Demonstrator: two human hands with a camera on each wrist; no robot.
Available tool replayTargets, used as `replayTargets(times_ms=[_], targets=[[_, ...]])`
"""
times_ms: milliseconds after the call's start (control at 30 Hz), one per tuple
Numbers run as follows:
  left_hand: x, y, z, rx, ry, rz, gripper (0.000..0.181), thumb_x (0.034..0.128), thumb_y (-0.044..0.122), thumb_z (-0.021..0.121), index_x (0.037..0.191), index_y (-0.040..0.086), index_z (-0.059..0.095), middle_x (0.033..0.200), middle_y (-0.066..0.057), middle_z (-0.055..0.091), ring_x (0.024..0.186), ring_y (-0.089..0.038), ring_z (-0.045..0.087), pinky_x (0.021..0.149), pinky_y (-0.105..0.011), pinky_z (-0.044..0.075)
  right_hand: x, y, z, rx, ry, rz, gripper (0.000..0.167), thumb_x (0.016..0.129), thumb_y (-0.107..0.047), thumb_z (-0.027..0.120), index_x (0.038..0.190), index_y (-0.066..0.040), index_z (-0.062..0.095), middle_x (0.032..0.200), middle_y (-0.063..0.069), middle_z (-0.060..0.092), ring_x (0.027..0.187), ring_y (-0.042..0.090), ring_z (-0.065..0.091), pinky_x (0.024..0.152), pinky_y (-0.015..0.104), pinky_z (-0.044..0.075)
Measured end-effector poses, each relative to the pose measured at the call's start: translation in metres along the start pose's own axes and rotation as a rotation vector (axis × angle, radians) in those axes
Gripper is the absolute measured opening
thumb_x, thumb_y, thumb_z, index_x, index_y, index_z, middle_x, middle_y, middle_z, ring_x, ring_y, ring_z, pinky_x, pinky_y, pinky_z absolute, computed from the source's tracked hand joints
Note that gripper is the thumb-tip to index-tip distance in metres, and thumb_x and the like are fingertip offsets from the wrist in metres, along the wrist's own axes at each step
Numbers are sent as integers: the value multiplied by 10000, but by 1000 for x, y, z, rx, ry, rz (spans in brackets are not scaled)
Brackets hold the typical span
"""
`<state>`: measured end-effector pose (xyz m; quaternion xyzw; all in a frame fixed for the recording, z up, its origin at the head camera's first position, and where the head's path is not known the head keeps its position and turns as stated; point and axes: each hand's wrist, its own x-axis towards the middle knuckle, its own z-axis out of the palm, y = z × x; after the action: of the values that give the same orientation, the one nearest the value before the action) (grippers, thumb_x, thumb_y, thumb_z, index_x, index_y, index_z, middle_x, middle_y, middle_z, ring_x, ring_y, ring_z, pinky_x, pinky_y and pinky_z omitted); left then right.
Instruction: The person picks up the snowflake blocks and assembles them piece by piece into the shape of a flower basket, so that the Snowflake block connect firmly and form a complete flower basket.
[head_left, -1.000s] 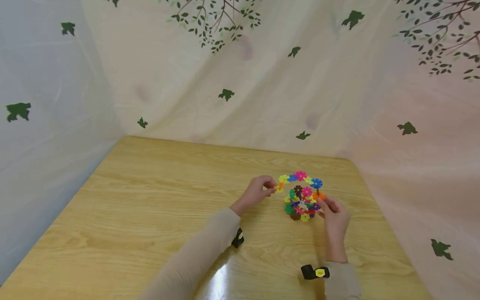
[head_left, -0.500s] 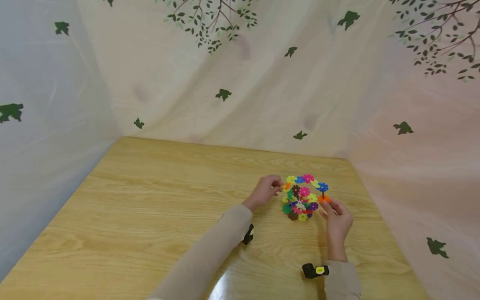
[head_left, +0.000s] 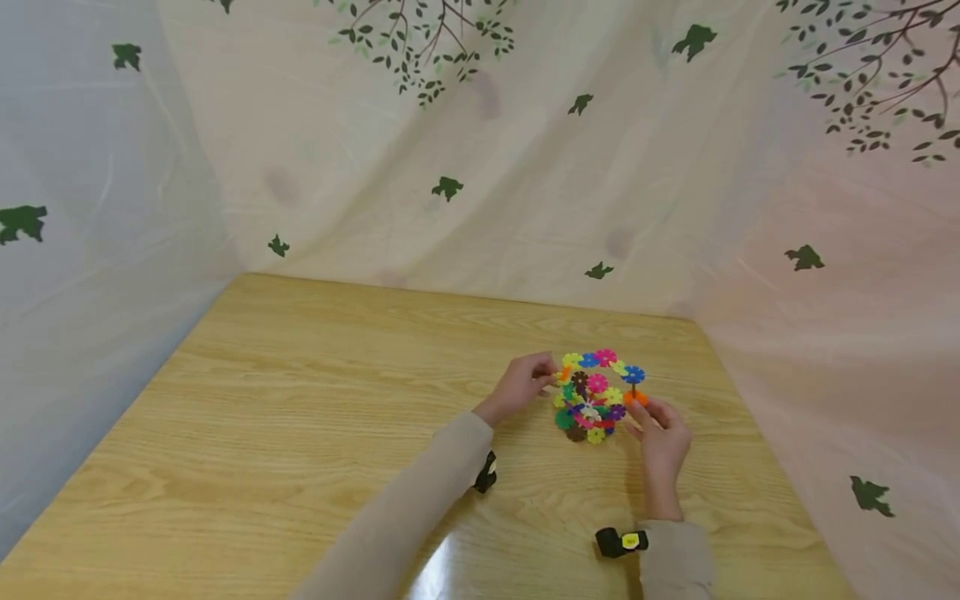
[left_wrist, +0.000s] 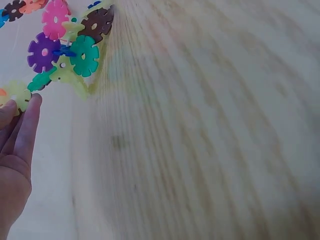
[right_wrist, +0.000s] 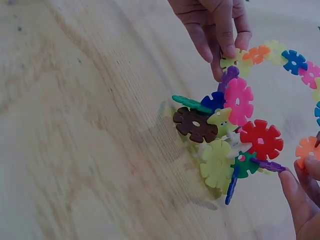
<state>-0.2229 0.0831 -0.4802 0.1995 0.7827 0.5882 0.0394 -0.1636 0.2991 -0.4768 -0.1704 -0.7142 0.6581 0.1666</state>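
Note:
A colourful cluster of interlocking plastic snowflake discs (head_left: 588,410) stands on the wooden table. Above it arches a chain of the same discs (head_left: 605,357). My left hand (head_left: 522,383) pinches the yellow disc (right_wrist: 243,64) at the chain's left end, beside a purple disc (right_wrist: 228,77) of the cluster; I cannot tell whether the two discs are joined. At the other end, my right hand (head_left: 663,437) grips an orange disc (right_wrist: 305,149) between thumb and finger. In the right wrist view, one right fingertip lies against a purple disc (right_wrist: 269,165) low on the cluster.
The wooden table (head_left: 315,400) runs back to a pale curtain (head_left: 360,183) printed with leaves and branches. Both wrists carry small black cameras, one on the left sleeve (head_left: 486,472) and one at the right sleeve (head_left: 621,542).
My left hand has moved right, bringing the chain's left end closer to the cluster. The right end has come down slightly. Both hands keep hold, and the head view has shifted a little.

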Motion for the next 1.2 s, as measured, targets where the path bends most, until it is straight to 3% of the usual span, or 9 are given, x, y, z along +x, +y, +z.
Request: replayTargets(times_ms=[167,400,567,733,967,1200], targets=[[-18,-6,-19,-31,12,2,81,972,-28,495,954,-38,573,1021,-217,651,1012,-333,655,782,-404,621,-9,3,18,25,-71,-2,333,898,-177,668,1112,71,612,772,-198,638,727,-63,667,685,209,602],[-47,-14,-49,-8,42,-20,60,968,-13,517,955,-27,573,1009,-208,647,984,-320,664,744,-329,625,-28,5,48,59,-114,6,317,900,-152,674,1099,89,622,796,-163,645,739,-27,671,677,199,602],[-70,-21,-67,8,75,-23,41,955,-18,540,952,-34,578,1000,-217,647,971,-338,669,732,-337,626,-42,3,68,67,-154,21,296,910,-132,660,1096,96,621,803,-140,638,741,-14,671,679,210,606],[-91,-18,-86,12,103,-38,44,950,-22,546,966,-46,579,1004,-232,661,967,-364,665,755,-397,624,-52,3,86,61,-208,37,292,918,-126,650,1101,100,621,839,-82,641,740,-10,670,695,232,612],[-121,-15,-113,74,126,-45,51,958,-4,543,976,-30,583,1006,-219,655,986,-354,665,738,-315,623,-68,6,110,90,-299,41,250,917,-100,647,1067,99,633,849,-38,656,753,20,677,672,232,614],[-144,-14,-133,98,152,-36,38,944,-33,548,956,-49,580,978,-235,662,951,-372,671,720,-365,628,-80,5,127,104,-368,56,201,919,-69,634,1049,85,645,844,-15,670,767,63,682,671,252,618]])
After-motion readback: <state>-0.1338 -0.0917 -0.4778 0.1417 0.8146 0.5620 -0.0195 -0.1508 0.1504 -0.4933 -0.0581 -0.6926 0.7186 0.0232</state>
